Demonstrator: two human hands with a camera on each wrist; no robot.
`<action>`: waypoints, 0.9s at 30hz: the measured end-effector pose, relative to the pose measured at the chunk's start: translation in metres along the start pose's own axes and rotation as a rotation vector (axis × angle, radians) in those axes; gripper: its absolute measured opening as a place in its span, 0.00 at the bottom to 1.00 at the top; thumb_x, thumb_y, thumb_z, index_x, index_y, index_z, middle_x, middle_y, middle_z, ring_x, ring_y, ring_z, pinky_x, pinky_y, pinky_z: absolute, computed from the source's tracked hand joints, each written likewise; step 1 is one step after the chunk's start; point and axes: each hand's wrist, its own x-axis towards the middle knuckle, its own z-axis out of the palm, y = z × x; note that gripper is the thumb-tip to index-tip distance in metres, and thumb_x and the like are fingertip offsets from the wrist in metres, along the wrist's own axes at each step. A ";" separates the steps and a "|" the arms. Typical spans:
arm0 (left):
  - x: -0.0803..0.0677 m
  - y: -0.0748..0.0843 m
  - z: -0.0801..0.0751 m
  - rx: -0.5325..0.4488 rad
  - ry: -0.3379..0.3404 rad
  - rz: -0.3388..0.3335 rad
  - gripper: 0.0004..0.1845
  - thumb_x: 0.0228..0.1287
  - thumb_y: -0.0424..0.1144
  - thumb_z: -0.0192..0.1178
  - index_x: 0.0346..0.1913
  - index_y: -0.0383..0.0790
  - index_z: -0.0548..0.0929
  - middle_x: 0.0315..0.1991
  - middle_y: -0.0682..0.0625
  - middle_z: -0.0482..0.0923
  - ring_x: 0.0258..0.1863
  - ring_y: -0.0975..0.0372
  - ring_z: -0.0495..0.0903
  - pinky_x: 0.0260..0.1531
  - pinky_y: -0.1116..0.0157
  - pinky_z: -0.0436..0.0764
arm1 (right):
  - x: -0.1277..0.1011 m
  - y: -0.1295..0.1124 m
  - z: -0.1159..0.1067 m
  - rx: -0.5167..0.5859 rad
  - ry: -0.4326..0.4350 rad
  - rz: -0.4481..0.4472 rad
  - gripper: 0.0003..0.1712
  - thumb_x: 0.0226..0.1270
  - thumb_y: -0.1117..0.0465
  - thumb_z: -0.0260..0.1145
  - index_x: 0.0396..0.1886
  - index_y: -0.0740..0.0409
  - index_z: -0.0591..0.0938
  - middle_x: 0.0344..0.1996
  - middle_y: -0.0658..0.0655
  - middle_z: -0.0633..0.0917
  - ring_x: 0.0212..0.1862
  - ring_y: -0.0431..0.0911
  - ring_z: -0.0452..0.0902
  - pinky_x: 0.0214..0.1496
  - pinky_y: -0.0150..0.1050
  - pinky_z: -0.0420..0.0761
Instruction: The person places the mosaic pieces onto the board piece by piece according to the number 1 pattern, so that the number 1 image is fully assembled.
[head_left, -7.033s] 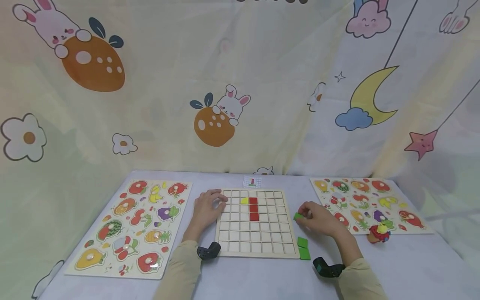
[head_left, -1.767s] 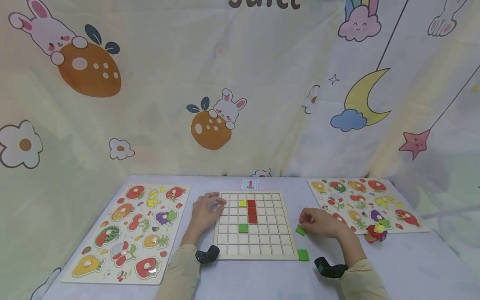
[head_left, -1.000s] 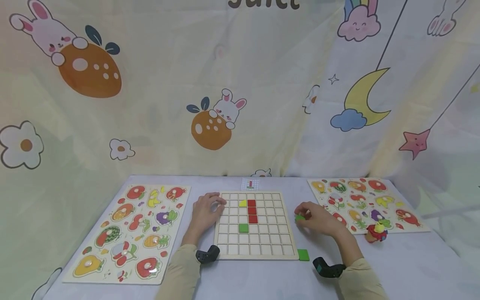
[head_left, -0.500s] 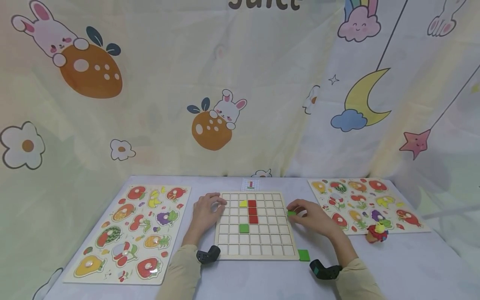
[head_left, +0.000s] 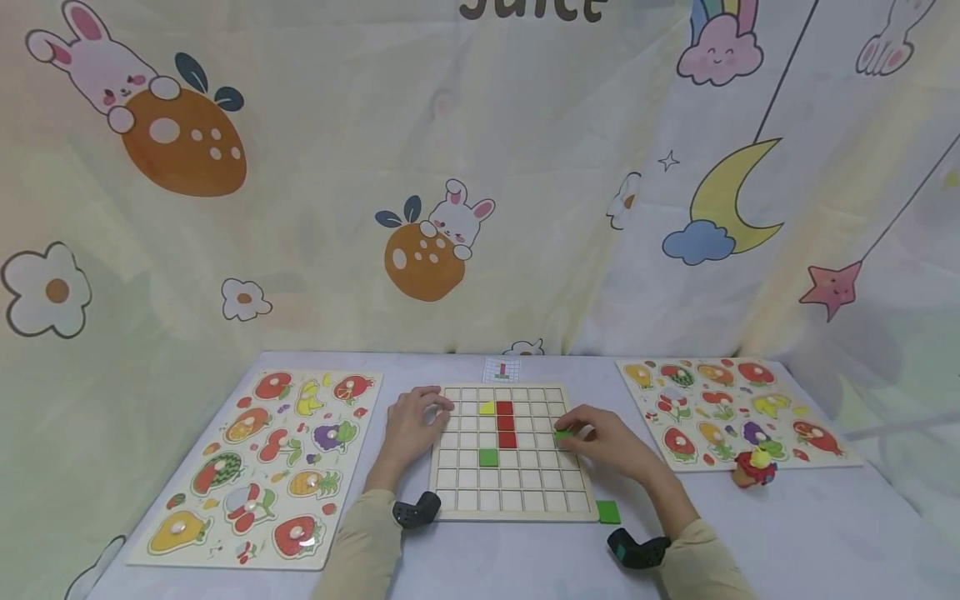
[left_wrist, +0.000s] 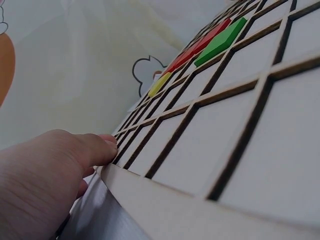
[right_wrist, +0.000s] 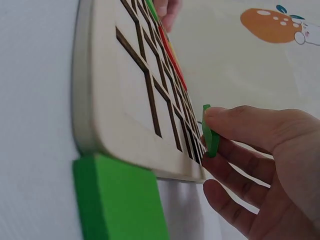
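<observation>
Green tile [head_left: 562, 434] pinched over board [head_left: 510, 500]; two other green tiles visible

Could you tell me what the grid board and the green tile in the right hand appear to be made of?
Grid board: probably thin, unvarnished plywood; pale matt face and dark, seemingly laser-burnt grid lines in the wrist views. Green tile pinched by the right hand: thin, rigid, evenly green and matt; painted wood or plastic, which cannot be told.

**Wood, matt paint and cloth**

You have a pale, matt wooden grid board [head_left: 510, 487] with dark cut grooves. Your small green square tile [right_wrist: 212, 136] looks smooth and matt. The white tablecloth [head_left: 810, 533] and printed fabric backdrop [head_left: 525, 125] look soft.
</observation>
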 end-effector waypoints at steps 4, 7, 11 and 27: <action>0.000 0.000 0.000 -0.001 0.003 0.003 0.04 0.58 0.41 0.63 0.36 0.54 0.85 0.58 0.48 0.77 0.59 0.49 0.71 0.58 0.45 0.63 | 0.001 -0.002 0.005 -0.004 -0.002 -0.021 0.13 0.59 0.58 0.68 0.44 0.52 0.81 0.40 0.47 0.82 0.42 0.41 0.74 0.41 0.30 0.76; 0.000 -0.001 0.000 0.003 0.009 0.011 0.04 0.58 0.40 0.63 0.36 0.54 0.85 0.58 0.48 0.77 0.59 0.49 0.72 0.58 0.46 0.63 | 0.002 -0.005 0.008 0.000 -0.004 -0.042 0.13 0.59 0.58 0.68 0.44 0.51 0.81 0.39 0.46 0.82 0.41 0.40 0.74 0.42 0.31 0.76; 0.000 -0.001 0.000 0.009 0.014 0.017 0.05 0.58 0.40 0.63 0.36 0.53 0.85 0.58 0.48 0.77 0.58 0.48 0.72 0.57 0.45 0.64 | 0.003 -0.010 0.012 0.011 -0.019 -0.061 0.13 0.59 0.58 0.68 0.44 0.51 0.81 0.40 0.47 0.82 0.41 0.41 0.73 0.42 0.31 0.76; 0.000 0.000 0.000 0.021 0.008 0.011 0.05 0.58 0.40 0.63 0.36 0.53 0.85 0.58 0.48 0.77 0.58 0.48 0.72 0.57 0.45 0.64 | 0.004 -0.030 0.027 -0.016 -0.055 -0.072 0.13 0.58 0.59 0.69 0.44 0.49 0.81 0.40 0.45 0.82 0.40 0.41 0.74 0.39 0.30 0.73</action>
